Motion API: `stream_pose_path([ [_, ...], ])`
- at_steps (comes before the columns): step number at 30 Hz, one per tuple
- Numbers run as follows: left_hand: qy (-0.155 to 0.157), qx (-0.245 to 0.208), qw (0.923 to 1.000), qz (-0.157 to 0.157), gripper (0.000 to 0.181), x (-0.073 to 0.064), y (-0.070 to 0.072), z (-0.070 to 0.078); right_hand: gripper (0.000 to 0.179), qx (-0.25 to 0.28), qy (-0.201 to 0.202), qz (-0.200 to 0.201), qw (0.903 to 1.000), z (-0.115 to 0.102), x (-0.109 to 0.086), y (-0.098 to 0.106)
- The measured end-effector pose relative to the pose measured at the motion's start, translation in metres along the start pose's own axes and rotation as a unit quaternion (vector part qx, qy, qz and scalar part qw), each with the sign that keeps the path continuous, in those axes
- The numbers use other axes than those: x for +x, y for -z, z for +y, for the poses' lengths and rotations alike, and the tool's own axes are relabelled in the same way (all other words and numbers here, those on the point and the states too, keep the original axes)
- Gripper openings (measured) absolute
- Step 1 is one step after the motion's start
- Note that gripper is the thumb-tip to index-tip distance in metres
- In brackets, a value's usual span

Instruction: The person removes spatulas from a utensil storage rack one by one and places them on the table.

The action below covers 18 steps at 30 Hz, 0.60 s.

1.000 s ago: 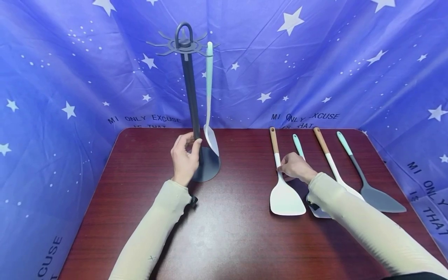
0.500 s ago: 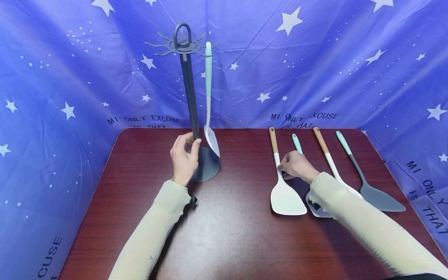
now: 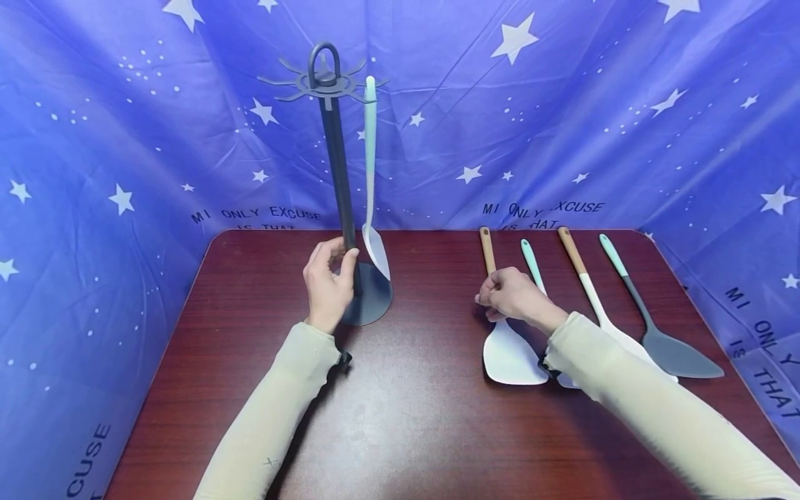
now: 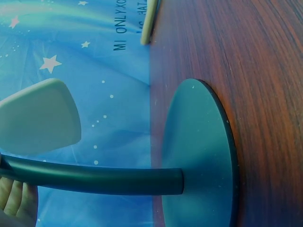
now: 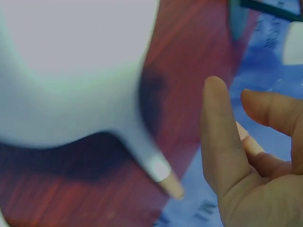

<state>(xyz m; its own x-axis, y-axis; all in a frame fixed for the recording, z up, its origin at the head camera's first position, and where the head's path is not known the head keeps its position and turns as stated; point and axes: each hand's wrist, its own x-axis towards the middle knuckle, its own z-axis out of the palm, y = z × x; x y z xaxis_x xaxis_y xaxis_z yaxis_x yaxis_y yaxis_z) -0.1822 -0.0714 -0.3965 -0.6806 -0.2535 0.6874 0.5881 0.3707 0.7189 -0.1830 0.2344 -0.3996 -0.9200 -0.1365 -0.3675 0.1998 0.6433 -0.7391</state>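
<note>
My left hand (image 3: 330, 281) grips the lower pole of a dark utensil stand (image 3: 337, 173), its thumb to the right of the pole. A spatula (image 3: 370, 139) with a mint handle and pale blade hangs from one of the stand's hooks; its blade (image 4: 42, 118) shows beside the pole in the left wrist view. My right hand (image 3: 515, 295) is over the neck of a white turner (image 3: 514, 357) with a wooden handle, lying on the table. In the right wrist view its thumb and fingers (image 5: 218, 127) are apart with nothing between them, beside the turner (image 5: 71, 71).
To the right on the dark red table (image 3: 400, 430) lie a mint-handled spatula (image 3: 531, 260), partly under the right arm, a white turner with a wooden handle (image 3: 594, 298), and a grey turner (image 3: 678, 354). A blue starry curtain (image 3: 437, 167) stands behind.
My right hand has shifted left from beside the white turner's neck to over it, covering the neck. My left hand stays on the stand's pole.
</note>
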Motion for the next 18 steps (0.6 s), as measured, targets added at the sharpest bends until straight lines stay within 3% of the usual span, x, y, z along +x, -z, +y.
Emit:
stream_pose_path([
  [8,0.003,0.002,1.0000,0.000,0.013,-0.001,-0.001,-0.002,0.012,0.043,0.031,-0.036,0.9979,-0.031,-0.012,-0.012],
  [18,0.002,-0.002,1.0000,0.002,0.014,0.000,-0.001,-0.001,0.015,0.090,0.071,-0.063,0.9914,-0.057,-0.012,-0.025],
])
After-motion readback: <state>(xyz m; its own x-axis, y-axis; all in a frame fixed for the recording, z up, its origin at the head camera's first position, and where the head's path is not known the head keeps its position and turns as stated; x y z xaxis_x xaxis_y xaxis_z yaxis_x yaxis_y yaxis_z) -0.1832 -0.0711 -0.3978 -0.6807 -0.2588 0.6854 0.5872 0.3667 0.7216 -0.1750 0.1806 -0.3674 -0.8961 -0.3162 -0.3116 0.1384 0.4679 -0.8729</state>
